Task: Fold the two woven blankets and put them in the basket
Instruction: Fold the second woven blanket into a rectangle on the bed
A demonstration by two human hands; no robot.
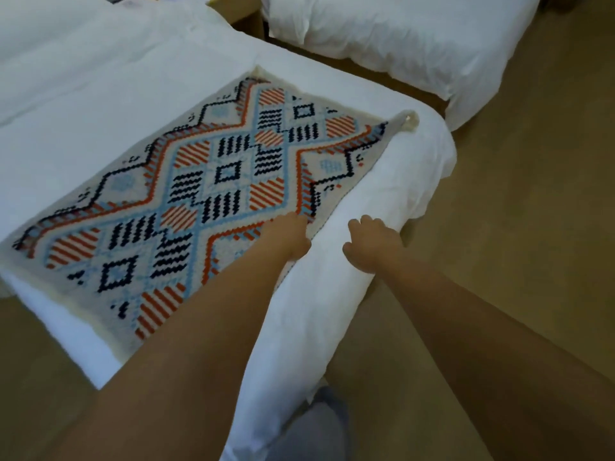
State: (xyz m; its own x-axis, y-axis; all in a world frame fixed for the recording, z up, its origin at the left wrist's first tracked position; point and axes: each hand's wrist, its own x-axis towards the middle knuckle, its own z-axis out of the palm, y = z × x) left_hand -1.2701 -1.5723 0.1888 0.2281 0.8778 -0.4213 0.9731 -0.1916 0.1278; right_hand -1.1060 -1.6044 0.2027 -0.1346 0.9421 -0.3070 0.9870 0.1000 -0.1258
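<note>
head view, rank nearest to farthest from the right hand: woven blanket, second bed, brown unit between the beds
1. woven blanket: just left of the right hand, its edge close by on the same bed.
2. second bed: upper right, across the floor gap.
3. brown unit: top centre, between the beds, farthest.
</note>
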